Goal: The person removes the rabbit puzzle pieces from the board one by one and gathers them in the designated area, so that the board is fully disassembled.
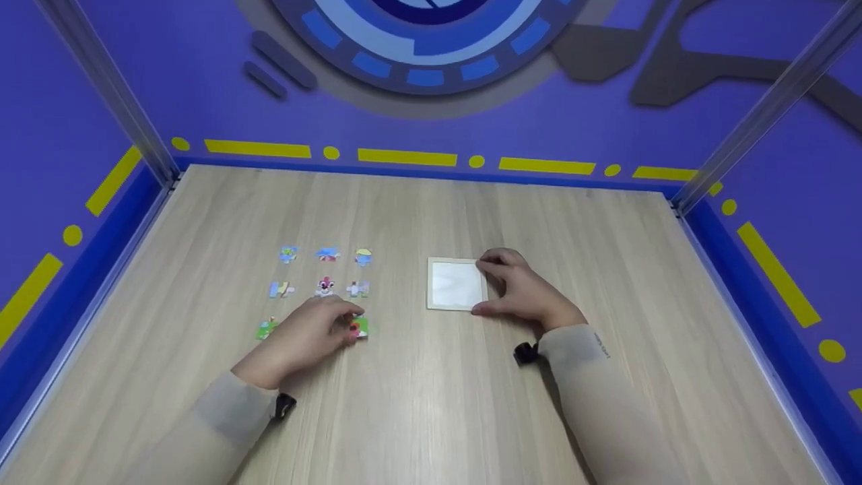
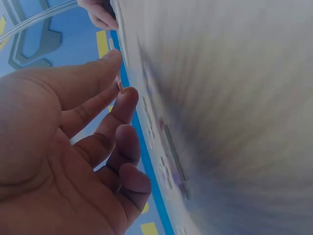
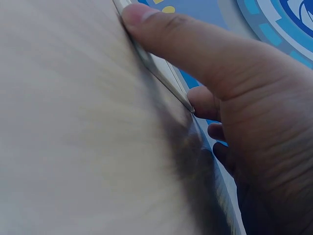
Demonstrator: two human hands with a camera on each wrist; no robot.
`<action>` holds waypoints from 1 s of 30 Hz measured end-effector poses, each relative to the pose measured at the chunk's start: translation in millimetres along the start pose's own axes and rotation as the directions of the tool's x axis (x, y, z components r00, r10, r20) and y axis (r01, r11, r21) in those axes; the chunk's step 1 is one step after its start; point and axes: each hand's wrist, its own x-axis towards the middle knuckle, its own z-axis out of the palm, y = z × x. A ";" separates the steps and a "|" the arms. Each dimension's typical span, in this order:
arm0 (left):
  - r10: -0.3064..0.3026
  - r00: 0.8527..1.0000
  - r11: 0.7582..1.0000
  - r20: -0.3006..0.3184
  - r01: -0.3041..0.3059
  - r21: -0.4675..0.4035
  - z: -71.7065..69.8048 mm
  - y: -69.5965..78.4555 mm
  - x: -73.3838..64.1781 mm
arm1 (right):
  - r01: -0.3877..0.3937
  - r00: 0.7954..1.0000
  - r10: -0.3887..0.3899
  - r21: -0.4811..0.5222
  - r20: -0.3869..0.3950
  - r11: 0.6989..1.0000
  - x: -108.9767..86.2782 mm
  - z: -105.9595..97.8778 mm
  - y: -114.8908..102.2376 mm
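My left hand [image 1: 306,337] is over the near row of jigsaw pieces on the left of the table. Its thumb and fingers pinch a green and red jigsaw piece [image 1: 362,327], seen as a thin edge between the fingertips in the left wrist view. At the right, a square white puzzle tray [image 1: 456,285] with a pale raised rim lies on the table. My right hand [image 1: 528,293] grips the tray's right side, thumb at the near corner and a finger at the far corner. The right wrist view shows the thumb [image 3: 166,29] pressed along the tray's edge.
Several other jigsaw pieces lie spaced in rows: a green one [image 1: 267,328] beside the left hand, one with a face [image 1: 326,286] beyond it, and a blue one [image 1: 288,254] in the far row. Purple panels [image 1: 431,128] wall the wooden table [image 1: 404,404] at the back and sides.
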 end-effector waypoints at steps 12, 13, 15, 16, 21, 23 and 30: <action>0.003 1.000 0.997 0.015 -0.004 0.076 -4.7 -1.4 -5.7 | 0.004 1.000 -0.004 0.011 0.005 1.000 -0.6 1.6 -6.1; -0.002 1.000 0.997 0.018 0.000 0.079 -5.0 -2.1 -6.5 | 0.002 1.000 -0.002 0.009 0.006 1.000 -0.1 2.1 -6.6; 0.004 1.000 0.996 0.022 -0.006 0.092 -6.0 -3.4 -7.7 | -0.001 1.000 0.001 0.005 0.007 1.000 0.4 2.8 -7.6; 0.005 1.000 0.995 0.024 -0.007 0.095 -6.1 -4.2 -8.2 | -0.003 1.000 0.003 0.005 0.007 1.000 0.6 3.2 -7.9; 0.007 0.999 0.995 0.035 -0.010 0.103 -6.6 -5.8 -11.8 | 0.012 1.000 -0.012 0.000 0.007 1.000 0.8 4.0 -8.2; 0.004 0.999 0.995 0.039 -0.008 0.100 -6.7 -5.9 -13.4 | 0.020 1.000 -0.020 -0.001 0.009 1.000 0.8 4.3 -7.7; -0.013 1.000 0.998 0.026 0.011 0.058 -16.7 -4.6 -15.3 | 0.015 1.000 -0.015 -0.011 0.000 1.000 -4.9 4.8 -8.0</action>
